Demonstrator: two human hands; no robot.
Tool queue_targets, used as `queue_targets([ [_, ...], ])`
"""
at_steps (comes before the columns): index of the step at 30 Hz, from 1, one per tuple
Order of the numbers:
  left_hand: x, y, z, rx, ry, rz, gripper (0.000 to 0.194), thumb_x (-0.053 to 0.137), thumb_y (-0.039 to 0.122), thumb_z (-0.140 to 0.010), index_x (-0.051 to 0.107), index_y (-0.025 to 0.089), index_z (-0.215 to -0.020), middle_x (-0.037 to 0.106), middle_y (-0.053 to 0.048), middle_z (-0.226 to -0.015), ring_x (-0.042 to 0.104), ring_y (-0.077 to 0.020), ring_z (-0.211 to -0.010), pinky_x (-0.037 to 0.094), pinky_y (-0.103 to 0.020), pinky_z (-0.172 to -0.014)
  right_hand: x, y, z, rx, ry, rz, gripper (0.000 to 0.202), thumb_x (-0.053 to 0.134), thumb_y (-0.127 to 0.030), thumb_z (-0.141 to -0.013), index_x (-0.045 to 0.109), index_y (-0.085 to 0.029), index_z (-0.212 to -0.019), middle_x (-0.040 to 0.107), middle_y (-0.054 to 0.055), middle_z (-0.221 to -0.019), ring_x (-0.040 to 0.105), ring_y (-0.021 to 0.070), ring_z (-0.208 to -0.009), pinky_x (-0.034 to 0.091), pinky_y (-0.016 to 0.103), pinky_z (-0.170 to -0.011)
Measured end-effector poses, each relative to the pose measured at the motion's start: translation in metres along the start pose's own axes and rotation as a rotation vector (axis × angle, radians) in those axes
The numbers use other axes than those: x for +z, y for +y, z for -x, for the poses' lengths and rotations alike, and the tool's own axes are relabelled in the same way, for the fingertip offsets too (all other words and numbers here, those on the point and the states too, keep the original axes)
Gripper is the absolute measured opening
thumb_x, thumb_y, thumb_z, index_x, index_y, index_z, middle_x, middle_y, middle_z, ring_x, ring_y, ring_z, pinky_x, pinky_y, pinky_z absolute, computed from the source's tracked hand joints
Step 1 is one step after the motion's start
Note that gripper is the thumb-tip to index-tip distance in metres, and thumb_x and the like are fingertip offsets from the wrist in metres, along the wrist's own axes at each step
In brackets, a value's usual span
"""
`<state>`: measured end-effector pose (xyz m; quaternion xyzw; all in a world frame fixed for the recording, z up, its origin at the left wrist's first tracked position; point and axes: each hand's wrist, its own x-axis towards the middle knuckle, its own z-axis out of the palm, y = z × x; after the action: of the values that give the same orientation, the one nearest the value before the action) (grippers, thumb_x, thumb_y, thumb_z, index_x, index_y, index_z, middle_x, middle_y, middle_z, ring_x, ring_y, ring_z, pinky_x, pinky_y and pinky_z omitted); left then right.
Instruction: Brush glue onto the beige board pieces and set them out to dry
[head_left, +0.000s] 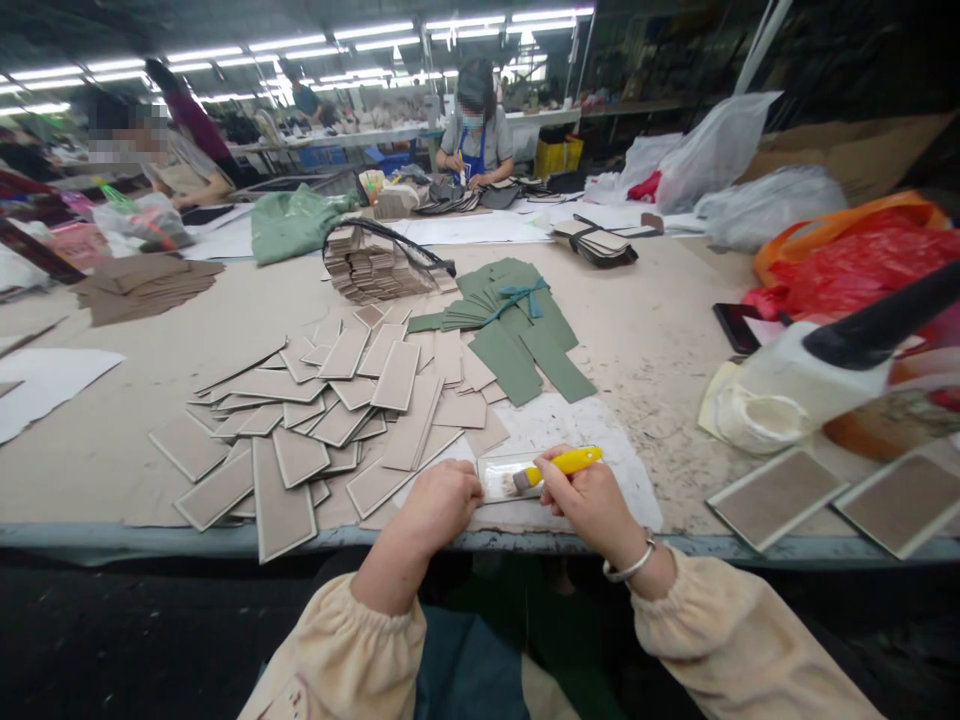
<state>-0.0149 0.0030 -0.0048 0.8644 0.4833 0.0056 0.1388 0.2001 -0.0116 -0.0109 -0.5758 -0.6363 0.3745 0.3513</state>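
Observation:
In the head view my right hand is closed around a yellow-handled brush. The brush's bristles rest on a small rectangular panel with a wet, shiny surface, which lies on a white sheet at the table's near edge. With fingers curled together, my left hand grips the left end of that panel. Left of it spreads a loose heap of beige panels with green edges. Just beyond the sheet lie green strips, part of a bundle tied with a teal band.
A white jug with a dark handle stands at right, near two beige panels, a phone and red bags. Behind are a strapped beige stack and a green bag. Across the table a person works.

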Motion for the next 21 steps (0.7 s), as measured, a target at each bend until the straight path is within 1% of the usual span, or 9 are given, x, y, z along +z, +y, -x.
queue_targets([
  [2,-0.001,0.0,0.0,0.0,-0.006,0.011,0.019,0.055,0.016,-0.081,0.073,0.019,-0.077,0.069,-0.004,-0.084,0.062,-0.0194,-0.084,0.046,-0.028,-0.073,-0.015,0.004,-0.002,-0.03,0.068,0.129,0.032,0.043,-0.041,-0.091,0.062,-0.021,-0.074,0.063,-0.003,-0.051,0.062,0.0138,-0.05,0.047,0.025,-0.058],
  [4,-0.003,0.001,-0.001,-0.01,-0.014,0.019,0.019,0.055,0.015,-0.081,0.073,0.019,-0.077,0.069,-0.004,-0.084,0.062,-0.0193,-0.085,0.046,-0.028,-0.074,-0.031,0.009,-0.003,-0.049,0.129,0.252,0.039,0.042,-0.04,-0.09,0.06,-0.022,-0.06,0.064,-0.002,-0.052,0.065,0.0151,-0.056,0.047,0.026,-0.063],
  [6,-0.005,0.002,-0.001,-0.012,-0.027,0.026,0.019,0.056,0.015,-0.081,0.073,0.02,-0.076,0.069,-0.004,-0.084,0.062,-0.0192,-0.085,0.046,-0.028,-0.075,-0.047,0.014,-0.004,-0.034,0.163,0.343,0.044,0.041,-0.04,-0.089,0.057,-0.023,-0.051,0.062,-0.001,-0.048,0.064,0.0159,-0.055,0.046,0.027,-0.063],
  [9,-0.007,0.002,-0.002,-0.008,-0.04,0.033,0.02,0.055,0.015,-0.081,0.072,0.02,-0.073,0.068,-0.004,-0.083,0.061,-0.0186,-0.085,0.045,-0.027,-0.074,-0.066,0.019,-0.003,0.011,0.209,0.413,0.048,0.041,-0.04,-0.087,0.055,-0.024,-0.044,0.059,-0.001,-0.042,0.063,0.0169,-0.052,0.046,0.028,-0.06],
  [12,-0.007,0.001,-0.003,-0.012,-0.038,0.052,0.02,0.054,0.014,-0.081,0.072,0.02,-0.071,0.068,-0.004,-0.083,0.061,-0.0181,-0.084,0.044,-0.026,-0.073,-0.077,0.021,-0.001,0.031,0.258,0.453,0.049,0.041,-0.039,-0.086,0.054,-0.025,-0.041,0.059,0.0,-0.041,0.064,0.018,-0.053,0.045,0.028,-0.058],
  [15,-0.006,0.0,-0.003,-0.017,-0.036,0.088,0.021,0.053,0.014,-0.081,0.072,0.02,-0.073,0.068,-0.004,-0.082,0.061,-0.0169,-0.083,0.044,-0.025,-0.074,-0.082,0.022,-0.001,0.045,0.274,0.484,0.048,0.04,-0.038,-0.086,0.053,-0.025,-0.041,0.057,0.0,-0.039,0.063,0.0183,-0.052,0.044,0.029,-0.057],
  [19,-0.004,-0.002,-0.003,-0.031,-0.041,0.109,0.022,0.053,0.016,-0.081,0.072,0.021,-0.073,0.068,-0.004,-0.084,0.061,-0.0166,-0.084,0.043,-0.025,-0.075,-0.082,0.025,-0.002,0.014,0.261,0.499,0.043,0.038,-0.038,-0.087,0.059,-0.022,-0.053,0.06,0.0,-0.043,0.063,0.0177,-0.053,0.044,0.028,-0.058],
  [21,-0.003,-0.002,-0.003,-0.042,-0.046,0.112,0.021,0.053,0.017,-0.081,0.072,0.021,-0.073,0.068,-0.004,-0.084,0.061,-0.0167,-0.085,0.043,-0.025,-0.076,-0.082,0.028,-0.003,0.004,0.265,0.51,0.042,0.037,-0.039,-0.087,0.06,-0.021,-0.057,0.06,0.0,-0.044,0.062,0.0182,-0.051,0.043,0.029,-0.057],
])
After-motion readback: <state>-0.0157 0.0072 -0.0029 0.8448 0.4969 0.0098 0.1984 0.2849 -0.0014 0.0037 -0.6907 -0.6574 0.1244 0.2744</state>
